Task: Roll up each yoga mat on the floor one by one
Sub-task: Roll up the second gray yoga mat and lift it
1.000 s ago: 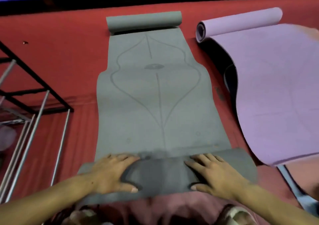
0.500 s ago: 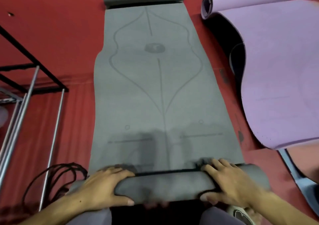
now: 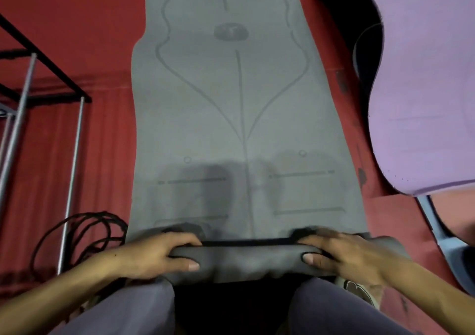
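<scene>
A grey yoga mat with printed alignment lines lies flat on the red floor, running away from me. Its near end is curled into a thin roll just in front of my knees. My left hand grips the left part of that roll, fingers over the top and thumb on the near side. The right part is gripped the same way by my right hand. A purple yoga mat lies to the right, its edge lifted and folded.
A black metal frame with silver rods stands at the left. A coiled black cable lies by my left wrist. A blue strip sits at the lower right. My knees fill the bottom edge.
The near end went from a flat fold under my palms to a tighter roll gripped by both hands. My view has tilted down, so the mat's far rolled end is out of frame.
</scene>
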{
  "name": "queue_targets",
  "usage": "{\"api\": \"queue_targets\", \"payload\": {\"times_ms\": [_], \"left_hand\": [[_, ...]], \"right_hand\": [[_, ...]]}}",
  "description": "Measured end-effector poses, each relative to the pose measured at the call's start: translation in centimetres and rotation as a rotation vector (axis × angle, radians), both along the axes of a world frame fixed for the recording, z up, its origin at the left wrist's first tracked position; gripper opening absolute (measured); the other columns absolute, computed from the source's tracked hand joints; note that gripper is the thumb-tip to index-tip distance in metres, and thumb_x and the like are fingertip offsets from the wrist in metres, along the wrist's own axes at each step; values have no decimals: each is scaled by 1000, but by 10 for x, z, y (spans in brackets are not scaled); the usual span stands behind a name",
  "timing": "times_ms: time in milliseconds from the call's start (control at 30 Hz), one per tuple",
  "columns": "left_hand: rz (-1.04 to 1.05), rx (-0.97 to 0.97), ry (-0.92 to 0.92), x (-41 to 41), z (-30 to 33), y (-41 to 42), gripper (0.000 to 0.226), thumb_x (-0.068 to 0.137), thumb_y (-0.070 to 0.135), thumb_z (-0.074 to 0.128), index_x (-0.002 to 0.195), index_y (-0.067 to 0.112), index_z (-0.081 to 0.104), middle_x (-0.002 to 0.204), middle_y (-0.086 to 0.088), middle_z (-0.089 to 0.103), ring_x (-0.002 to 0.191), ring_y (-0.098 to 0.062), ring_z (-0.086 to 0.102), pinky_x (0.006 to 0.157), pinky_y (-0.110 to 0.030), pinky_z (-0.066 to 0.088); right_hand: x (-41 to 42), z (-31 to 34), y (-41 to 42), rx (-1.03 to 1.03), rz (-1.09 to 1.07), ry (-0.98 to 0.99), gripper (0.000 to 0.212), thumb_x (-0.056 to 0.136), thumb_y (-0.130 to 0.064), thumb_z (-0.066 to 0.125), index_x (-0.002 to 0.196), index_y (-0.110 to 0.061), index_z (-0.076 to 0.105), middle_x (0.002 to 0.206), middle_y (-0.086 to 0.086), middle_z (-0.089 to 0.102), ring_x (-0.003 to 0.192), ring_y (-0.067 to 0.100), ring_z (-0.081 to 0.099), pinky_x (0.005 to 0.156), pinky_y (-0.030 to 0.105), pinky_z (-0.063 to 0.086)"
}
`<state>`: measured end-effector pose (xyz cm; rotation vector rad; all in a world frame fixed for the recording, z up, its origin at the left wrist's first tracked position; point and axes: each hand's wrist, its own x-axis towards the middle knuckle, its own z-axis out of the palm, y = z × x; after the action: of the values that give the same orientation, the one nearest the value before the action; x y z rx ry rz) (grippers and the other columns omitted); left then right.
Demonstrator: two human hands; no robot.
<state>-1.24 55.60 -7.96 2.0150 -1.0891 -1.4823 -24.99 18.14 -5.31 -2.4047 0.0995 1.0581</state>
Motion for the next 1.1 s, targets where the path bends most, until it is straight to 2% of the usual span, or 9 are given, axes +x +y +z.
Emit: {"api": "queue_targets", "payload": {"times_ms": [233, 367, 433, 500, 633, 733, 867, 1000, 1100], "left_hand": [[-51, 2, 10, 2, 6, -3, 39, 99, 70, 52, 116, 39, 68, 111, 16, 70, 106, -5, 66, 100, -36, 50], [65, -24, 122, -1, -6, 4, 35, 92, 69, 64, 107, 38, 71, 97, 11, 72, 91, -3, 66, 88, -41, 54], [102, -20, 159, -4, -9, 4, 40, 87, 70, 69, 104, 34, 72, 92, 12, 72, 85, -3, 65, 82, -33, 53], [110, -42, 144, 1, -6, -4, 32, 91, 56, 75, 105, 27, 73, 98, 10, 75, 91, -6, 69, 86, -30, 54], [175, -109, 187, 14, 4, -9, 24, 90, 36, 83, 106, 20, 74, 99, 0, 78, 91, -12, 72, 88, -35, 57], [147, -53, 219, -10, -4, 5, 35, 83, 49, 86, 103, 24, 72, 90, -3, 76, 80, -8, 66, 75, -33, 53], [144, -55, 119, -45, -30, 23, 35, 79, 61, 84, 96, 40, 63, 82, 3, 67, 72, -1, 57, 66, -30, 46], [114, -91, 100, -50, -40, 23, 32, 81, 62, 82, 91, 37, 64, 86, 8, 66, 78, -6, 62, 71, -35, 51], [94, -136, 160, -46, -38, 17, 23, 90, 55, 77, 88, 33, 69, 86, 12, 69, 79, 0, 63, 72, -23, 50]], "right_hand": [[10, 0, 0, 48, -34, 20, 33, 95, -69, 55, 121, -49, 49, 111, -25, 61, 102, -5, 58, 96, 32, 50], [14, 4, -2, 90, -46, 61, 39, 94, -66, 61, 130, -53, 50, 114, -28, 61, 105, -9, 57, 92, 20, 48], [14, 12, -2, 98, -12, 99, 39, 96, -64, 61, 131, -50, 53, 114, -23, 61, 99, -9, 61, 79, 15, 51], [19, 21, -2, 111, -20, 110, 36, 94, -59, 67, 126, -46, 56, 107, -21, 64, 90, -10, 63, 69, 14, 51], [37, 28, -6, 25, 35, 10, 44, 88, -59, 72, 125, -42, 56, 112, -21, 65, 104, 1, 61, 97, 30, 49], [28, 28, 8, 11, 88, 81, 44, 89, -57, 73, 125, -40, 55, 116, -15, 64, 103, 5, 60, 93, 32, 49], [-5, 4, 20, 17, 122, 101, 58, 98, -67, 53, 146, -35, 47, 141, -6, 49, 134, 15, 46, 114, 30, 36], [-14, -15, 20, 110, -7, 115, 44, 107, -57, 45, 142, -34, 59, 134, -9, 56, 131, 6, 49, 107, 12, 29], [-15, -21, 15, 195, -106, 148, 32, 104, -55, 54, 128, -35, 64, 120, -17, 63, 112, 1, 60, 100, 21, 44]]}}
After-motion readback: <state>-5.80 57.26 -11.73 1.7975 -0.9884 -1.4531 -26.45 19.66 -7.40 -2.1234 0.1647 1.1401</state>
